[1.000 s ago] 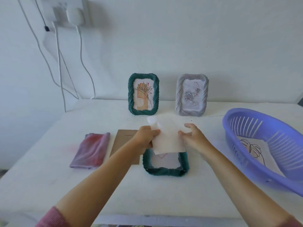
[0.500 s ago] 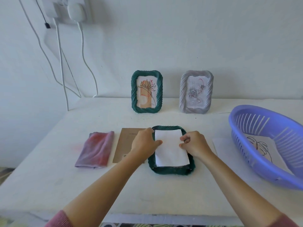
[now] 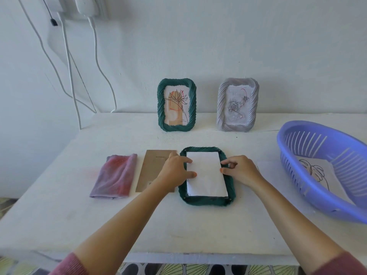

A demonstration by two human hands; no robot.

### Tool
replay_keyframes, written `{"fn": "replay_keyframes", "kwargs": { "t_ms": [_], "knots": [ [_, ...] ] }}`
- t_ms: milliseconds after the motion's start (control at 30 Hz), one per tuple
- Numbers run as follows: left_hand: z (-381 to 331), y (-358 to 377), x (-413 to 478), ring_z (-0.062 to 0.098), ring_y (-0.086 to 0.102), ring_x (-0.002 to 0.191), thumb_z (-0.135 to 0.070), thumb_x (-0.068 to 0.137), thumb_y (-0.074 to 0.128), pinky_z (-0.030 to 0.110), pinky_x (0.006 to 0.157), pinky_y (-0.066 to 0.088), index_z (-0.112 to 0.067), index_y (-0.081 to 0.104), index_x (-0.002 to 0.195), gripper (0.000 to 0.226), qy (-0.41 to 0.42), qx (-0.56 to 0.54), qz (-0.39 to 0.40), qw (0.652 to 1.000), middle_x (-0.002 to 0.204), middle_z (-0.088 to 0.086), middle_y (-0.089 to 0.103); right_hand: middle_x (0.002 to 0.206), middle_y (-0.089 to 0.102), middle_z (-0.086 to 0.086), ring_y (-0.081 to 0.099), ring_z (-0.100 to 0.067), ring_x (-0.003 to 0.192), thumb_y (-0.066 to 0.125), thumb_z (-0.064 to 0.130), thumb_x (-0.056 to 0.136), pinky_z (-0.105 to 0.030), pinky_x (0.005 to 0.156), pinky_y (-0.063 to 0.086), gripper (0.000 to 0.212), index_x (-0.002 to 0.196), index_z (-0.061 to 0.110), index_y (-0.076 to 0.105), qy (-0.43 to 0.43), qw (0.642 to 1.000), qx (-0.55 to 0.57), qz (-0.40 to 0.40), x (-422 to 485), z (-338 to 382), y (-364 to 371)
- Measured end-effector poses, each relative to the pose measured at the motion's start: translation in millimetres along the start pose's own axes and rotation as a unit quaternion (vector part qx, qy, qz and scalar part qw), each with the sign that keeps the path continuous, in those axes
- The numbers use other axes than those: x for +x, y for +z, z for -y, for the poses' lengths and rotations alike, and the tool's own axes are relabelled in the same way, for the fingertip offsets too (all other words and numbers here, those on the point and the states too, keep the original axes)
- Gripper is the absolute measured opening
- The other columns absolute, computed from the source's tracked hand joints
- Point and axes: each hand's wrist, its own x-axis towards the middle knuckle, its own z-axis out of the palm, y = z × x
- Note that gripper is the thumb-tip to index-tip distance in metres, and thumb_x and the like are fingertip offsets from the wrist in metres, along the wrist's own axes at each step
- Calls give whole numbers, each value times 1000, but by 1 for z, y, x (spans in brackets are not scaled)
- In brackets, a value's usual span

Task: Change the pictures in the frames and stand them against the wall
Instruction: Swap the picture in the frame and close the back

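A dark green frame (image 3: pixel 206 201) lies face down on the white table. A white picture sheet (image 3: pixel 206 175) rests blank side up in its back opening. My left hand (image 3: pixel 174 169) presses fingertips on the sheet's left edge. My right hand (image 3: pixel 241 169) touches the sheet's right edge and the frame's rim. A brown backing board (image 3: pixel 154 167) lies flat just left of the frame, partly under my left hand. Against the wall stand a green frame (image 3: pixel 176 105) with a flower drawing and a grey frame (image 3: pixel 237 105) with a rose drawing.
A purple plastic basket (image 3: pixel 309 185) sits at the right with a leaf line drawing (image 3: pixel 315 171) inside. A folded pink-purple cloth (image 3: pixel 115 175) lies at the left. White cables (image 3: pixel 67 62) hang down the wall at the back left. The table's front edge is near me.
The white sheet was held above the frame, then lowered into its back. My fingers have spread along the sheet's side edges, pressing it flat.
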Motion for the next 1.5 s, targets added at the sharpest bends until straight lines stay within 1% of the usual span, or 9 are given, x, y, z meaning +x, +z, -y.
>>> {"fn": "replay_keyframes", "kwargs": {
  "t_ms": [133, 333, 533, 633, 733, 867, 1100, 1367, 1500],
  "knots": [
    [1, 0, 2, 30, 33, 134, -29, 79, 71, 40, 112, 31, -19, 52, 131, 56, -2, 0, 4, 1000, 146, 13, 30, 78, 53, -1, 50, -17, 76, 69, 19, 81, -18, 59, 35, 28, 108, 12, 69, -17, 1000, 17, 2, 1, -5, 4],
    [0, 0, 2, 30, 35, 133, -30, 79, 71, 40, 112, 32, -19, 53, 131, 56, -7, -1, 8, 1000, 146, 13, 28, 71, 47, 3, 48, -17, 75, 69, 19, 80, -25, 60, 35, 28, 109, 17, 67, -17, 999, 37, 7, 5, -7, 4],
    [0, 1, 1, 31, 35, 132, -30, 80, 70, 41, 112, 33, -20, 52, 131, 55, -10, -7, 14, 1000, 145, 13, 28, 65, 41, 4, 39, -9, 59, 69, 20, 80, -25, 56, 30, 29, 109, 19, 68, -25, 999, 45, 6, 7, -9, 7],
    [3, -8, 0, 29, 36, 130, -27, 86, 62, 39, 106, 36, -21, 51, 130, 46, -14, -4, -46, 999, 142, 11, 37, 65, 41, 5, 40, -11, 61, 69, 20, 80, -25, 57, 31, 29, 109, 19, 68, -25, 998, 51, 5, 8, -10, 7],
    [11, -23, -4, 34, 34, 127, -22, 90, 48, 40, 102, 34, -14, 42, 133, 45, -97, 56, -121, 986, 134, 16, 39, 65, 41, 5, 40, -10, 61, 69, 19, 80, -25, 57, 31, 29, 109, 18, 68, -25, 998, 55, 4, 8, -11, 8],
    [23, -30, -6, 37, 24, 133, -23, 92, 40, 41, 106, 30, -5, 22, 141, 55, -204, 101, -62, 972, 142, 23, 27, 65, 41, 4, 39, -9, 59, 69, 19, 80, -25, 57, 30, 28, 108, 18, 68, -26, 998, 62, 5, 9, -12, 8],
    [25, -21, -6, 37, 24, 133, -24, 90, 54, 42, 104, 36, -7, 12, 145, 71, -232, 103, -32, 967, 145, 24, 22, 65, 42, 3, 41, -9, 61, 66, 18, 82, -22, 58, 32, 24, 106, 20, 69, -25, 996, 82, 1, 7, -11, 5],
    [45, -41, -4, 31, 46, 119, -40, 59, 82, 43, 101, 43, -22, 35, 134, 90, -221, -28, -71, 972, 127, 13, 47, 64, 41, 3, 41, -8, 60, 64, 20, 84, -20, 55, 30, 26, 110, 18, 68, -13, 995, 98, 17, 6, -6, 1],
    [43, -54, -5, 31, 53, 108, -32, 56, 79, 45, 91, 51, -21, 35, 130, 87, -208, -99, -122, 965, 119, 12, 52, 86, 52, -3, 48, -14, 75, 64, 23, 85, -26, 66, 37, 23, 107, 21, 68, -24, 996, 66, -56, 0, 2, -1]
  ]
}}
